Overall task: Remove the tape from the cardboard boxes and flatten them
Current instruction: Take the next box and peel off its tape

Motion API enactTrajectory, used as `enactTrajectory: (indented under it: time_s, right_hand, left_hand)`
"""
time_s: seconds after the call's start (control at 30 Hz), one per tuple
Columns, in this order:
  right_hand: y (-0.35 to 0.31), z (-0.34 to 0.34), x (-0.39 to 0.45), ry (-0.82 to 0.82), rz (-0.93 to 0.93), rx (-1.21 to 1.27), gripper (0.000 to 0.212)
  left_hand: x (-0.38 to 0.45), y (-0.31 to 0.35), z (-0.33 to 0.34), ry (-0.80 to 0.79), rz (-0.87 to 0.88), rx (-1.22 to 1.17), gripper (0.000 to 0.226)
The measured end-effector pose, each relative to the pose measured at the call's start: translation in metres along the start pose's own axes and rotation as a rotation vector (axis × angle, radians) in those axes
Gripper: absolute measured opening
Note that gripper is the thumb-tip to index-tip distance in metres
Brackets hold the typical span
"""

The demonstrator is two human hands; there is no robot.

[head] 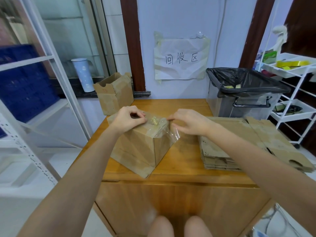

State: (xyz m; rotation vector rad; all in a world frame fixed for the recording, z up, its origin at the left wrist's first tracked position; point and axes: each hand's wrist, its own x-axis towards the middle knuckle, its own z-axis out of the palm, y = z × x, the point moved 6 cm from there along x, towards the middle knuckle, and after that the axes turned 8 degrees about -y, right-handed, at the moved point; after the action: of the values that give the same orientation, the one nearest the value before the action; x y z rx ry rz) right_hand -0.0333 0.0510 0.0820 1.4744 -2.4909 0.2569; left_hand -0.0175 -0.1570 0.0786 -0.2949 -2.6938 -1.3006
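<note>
A closed cardboard box (136,147) stands on the wooden table (181,159), one corner turned toward me. Clear tape (164,129) runs over its top and hangs loose down the right side. My left hand (127,119) rests on the box top with fingers curled, pinching a crumpled bit of tape. My right hand (188,121) pinches the tape at the top right edge of the box.
A stack of flattened boxes (239,144) lies to the right. A bin lined with a black bag (246,89) stands at the back right. An open box (114,93) sits at the back left. White shelf racks flank both sides.
</note>
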Motion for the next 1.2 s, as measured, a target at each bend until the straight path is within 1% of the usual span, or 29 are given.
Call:
enactTrajectory:
  time_s: [0.07, 0.1, 0.13, 0.17, 0.27, 0.4, 0.5, 0.57, 0.63, 0.73, 0.8, 0.93, 1.0, 1.03, 1.07, 1.1, 1.13, 1.2]
  right_hand:
    - [0.015, 0.004, -0.009, -0.063, 0.194, 0.196, 0.057]
    - [0.02, 0.006, -0.012, -0.082, 0.253, 0.247, 0.068]
    - [0.022, 0.007, -0.014, -0.104, 0.282, 0.246, 0.073]
    - [0.022, 0.008, -0.014, -0.127, 0.286, 0.202, 0.073]
    - [0.017, 0.013, -0.011, -0.146, 0.256, 0.115, 0.061]
    - [0.012, 0.015, -0.003, -0.04, 0.218, 0.17, 0.036]
    - [0.015, 0.016, -0.001, -0.005, 0.191, 0.233, 0.023]
    - [0.017, 0.016, -0.002, -0.012, 0.202, 0.24, 0.017]
    - [0.016, 0.014, -0.002, -0.047, 0.208, 0.18, 0.015]
    - [0.009, 0.01, 0.004, -0.136, 0.131, -0.122, 0.016]
    - [0.011, 0.009, 0.006, -0.186, 0.112, -0.259, 0.018]
    - [0.011, -0.013, 0.011, -0.07, 0.068, -0.392, 0.027]
    - [0.009, -0.018, 0.02, -0.119, 0.046, -0.501, 0.024]
    - [0.009, -0.016, 0.022, -0.152, 0.067, -0.517, 0.022]
    - [0.009, -0.015, 0.022, -0.153, 0.105, -0.453, 0.021]
    - [0.01, -0.015, 0.021, -0.125, 0.16, -0.324, 0.023]
    - [0.011, -0.015, 0.018, -0.074, 0.234, -0.12, 0.024]
    - [0.019, -0.011, 0.012, 0.031, 0.361, 0.375, 0.029]
  left_hand:
    - [0.001, -0.001, 0.0, -0.003, -0.002, 0.009, 0.005]
    - [0.001, -0.001, 0.0, -0.003, -0.002, 0.01, 0.005]
    - [0.001, -0.001, 0.0, -0.001, -0.003, 0.007, 0.006]
    - [0.002, -0.002, -0.001, 0.003, -0.001, 0.006, 0.006]
    - [0.003, -0.002, -0.001, 0.011, 0.006, 0.008, 0.006]
    - [0.002, -0.002, 0.001, 0.005, -0.001, -0.004, 0.006]
    - [0.002, -0.003, 0.0, 0.005, -0.013, -0.001, 0.006]
    - [0.002, -0.003, -0.001, 0.004, -0.012, 0.003, 0.006]
    - [0.003, -0.002, 0.0, 0.001, -0.007, 0.004, 0.005]
    - [0.002, -0.001, 0.001, -0.004, -0.001, 0.004, 0.005]
    - [0.0, 0.0, 0.001, -0.008, 0.003, 0.011, 0.005]
    - [-0.001, 0.0, 0.001, -0.008, 0.013, 0.027, 0.009]
    - [0.0, -0.001, 0.0, 0.005, 0.011, 0.033, 0.011]
    - [0.0, -0.001, 0.0, 0.005, 0.013, 0.036, 0.012]
    - [0.0, -0.001, 0.001, 0.003, 0.016, 0.038, 0.011]
    - [0.0, -0.001, 0.002, 0.003, 0.021, 0.038, 0.01]
    - [0.0, 0.0, 0.002, 0.006, 0.024, 0.039, 0.01]
    - [-0.001, 0.001, 0.002, 0.012, 0.029, 0.042, 0.009]
